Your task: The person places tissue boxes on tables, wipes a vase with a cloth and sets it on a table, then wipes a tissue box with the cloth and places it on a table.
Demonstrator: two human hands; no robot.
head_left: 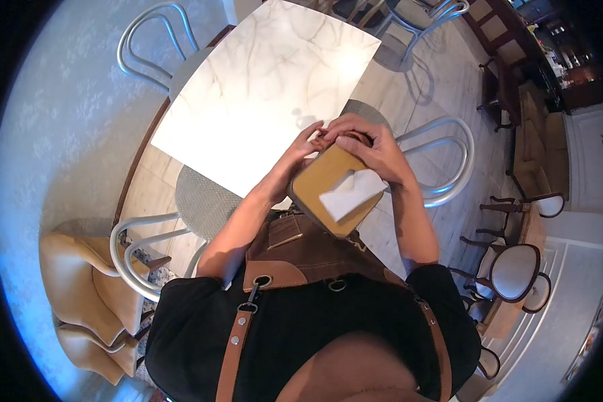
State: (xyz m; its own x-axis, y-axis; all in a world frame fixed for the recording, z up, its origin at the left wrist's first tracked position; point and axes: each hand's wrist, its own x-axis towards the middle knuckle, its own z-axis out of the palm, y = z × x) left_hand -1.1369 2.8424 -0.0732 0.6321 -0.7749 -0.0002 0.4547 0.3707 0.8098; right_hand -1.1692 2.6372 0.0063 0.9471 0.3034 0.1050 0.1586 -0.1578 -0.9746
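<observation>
A tissue box (pixel 315 179) with a tan top and dark rounded edges is held in front of my apron, over the near edge of the table. A white tissue (pixel 352 194) sticks out of its top. My right hand (pixel 375 149) curls over the box's far right corner. My left hand (pixel 300 149) grips the far left side, with its thumb and fingertips partly showing. Between my hands, at the far edge of the box, a reddish-brown part (pixel 359 137) shows under my fingers; I cannot make out what it is.
A white marble-patterned table (pixel 248 87) stands ahead. Silver-framed chairs stand around it: one near left (pixel 208 201), one right (pixel 449 161), one far left (pixel 157 47). Tan armchairs (pixel 80 281) are at lower left. Wooden chairs (pixel 514 271) line the right.
</observation>
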